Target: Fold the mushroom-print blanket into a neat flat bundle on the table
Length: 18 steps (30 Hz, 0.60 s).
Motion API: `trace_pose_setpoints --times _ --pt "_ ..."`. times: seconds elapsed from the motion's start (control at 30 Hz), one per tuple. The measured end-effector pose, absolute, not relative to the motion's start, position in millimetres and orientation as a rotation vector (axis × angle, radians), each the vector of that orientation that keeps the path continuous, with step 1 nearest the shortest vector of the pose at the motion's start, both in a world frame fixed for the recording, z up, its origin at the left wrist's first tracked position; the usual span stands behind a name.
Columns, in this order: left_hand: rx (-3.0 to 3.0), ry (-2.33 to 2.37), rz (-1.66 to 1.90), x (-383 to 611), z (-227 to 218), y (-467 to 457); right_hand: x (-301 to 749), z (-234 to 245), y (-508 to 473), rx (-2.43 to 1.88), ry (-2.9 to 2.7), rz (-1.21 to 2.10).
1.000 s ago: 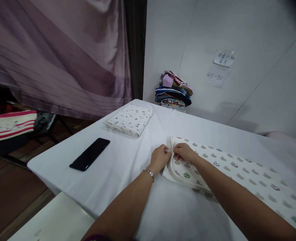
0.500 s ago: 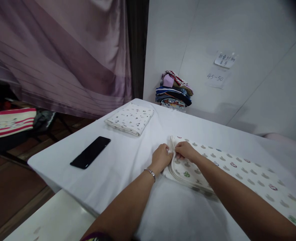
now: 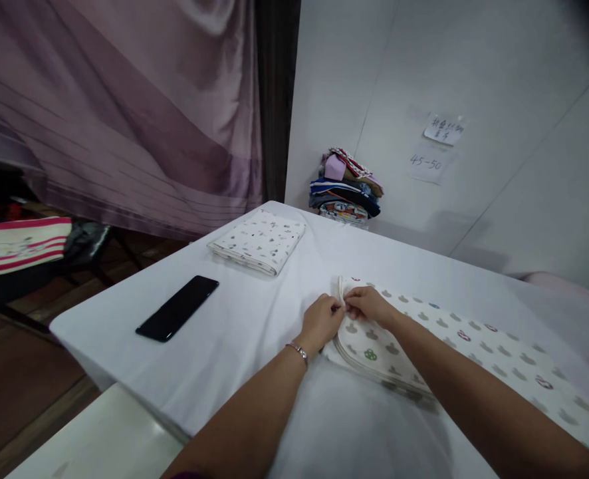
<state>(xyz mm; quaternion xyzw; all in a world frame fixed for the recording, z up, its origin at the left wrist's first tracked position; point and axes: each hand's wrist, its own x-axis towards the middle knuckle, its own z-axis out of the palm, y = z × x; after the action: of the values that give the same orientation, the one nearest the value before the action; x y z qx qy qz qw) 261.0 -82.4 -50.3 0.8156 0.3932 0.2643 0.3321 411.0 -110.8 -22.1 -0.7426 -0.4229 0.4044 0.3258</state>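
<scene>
A white folded cloth (image 3: 467, 339) printed with grey rabbit heads and a few coloured motifs lies lengthwise on the right of the table. At its left end, my left hand (image 3: 323, 320) pinches the layered edge with thumb and fingers. Close beside it, my right hand (image 3: 369, 306) grips the same edge from above, fingers bent together. The cloth's near left corner is rounded, with several layers showing. My right forearm crosses over the cloth and hides part of it.
The table (image 3: 254, 319) has a white cover. On it lie a black phone (image 3: 179, 308) and another folded, patterned cloth (image 3: 262, 241). A pile of folded clothes (image 3: 345, 186) stands by the wall. A white stool-like surface (image 3: 100, 439) is at lower left, a curtain (image 3: 139, 106) behind.
The view has tilted slightly, so things sit a little lower. My hands have drawn slightly closer together at the cloth's edge and still grip it.
</scene>
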Motion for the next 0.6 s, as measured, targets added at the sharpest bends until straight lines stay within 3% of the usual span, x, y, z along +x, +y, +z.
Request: trace_pose_setpoints --times 0.27,0.6 --pt "2.125 0.946 0.696 262.0 -53.5 -82.0 440.9 -12.9 -71.5 -2.060 -1.185 0.757" --pt "2.140 0.856 0.708 260.3 -53.9 -84.9 437.6 -3.5 -33.3 -2.405 -1.530 0.720"
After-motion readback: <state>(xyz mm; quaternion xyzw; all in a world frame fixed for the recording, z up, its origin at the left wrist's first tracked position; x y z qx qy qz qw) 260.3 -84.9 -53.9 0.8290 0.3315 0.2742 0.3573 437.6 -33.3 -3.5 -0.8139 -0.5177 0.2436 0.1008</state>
